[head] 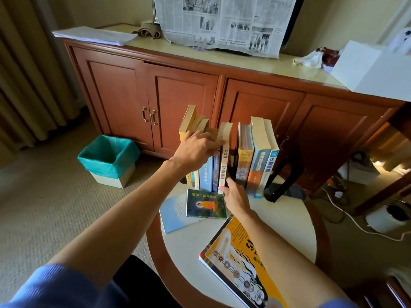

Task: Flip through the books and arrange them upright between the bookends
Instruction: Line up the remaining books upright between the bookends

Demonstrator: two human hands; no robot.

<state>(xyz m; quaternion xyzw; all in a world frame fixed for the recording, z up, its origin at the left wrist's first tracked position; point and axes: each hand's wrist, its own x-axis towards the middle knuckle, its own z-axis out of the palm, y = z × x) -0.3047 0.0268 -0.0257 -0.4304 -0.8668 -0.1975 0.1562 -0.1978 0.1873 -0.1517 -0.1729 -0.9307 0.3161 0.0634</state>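
Several books stand upright at the far edge of the round table point(278, 223). My left hand point(195, 150) lies over the tops of the left group point(205, 174), fingers pressing against the white-spined book point(224, 161). My right hand point(235, 196) touches the bottom of that white-spined book. A gap separates it from the right group of upright books point(255, 156), which leans against a black bookend point(282, 172). Flat on the table lie a small green book point(205, 204), a pale blue booklet point(173, 215) under it, and a large yellow book point(235, 261) beneath my right forearm.
Behind the table stands a wooden cabinet point(178, 92) with newspaper point(222, 21) draped on top. A bin with a teal liner point(109, 156) sits on the carpet to the left. Cables and a white device point(384, 218) lie on the floor at right.
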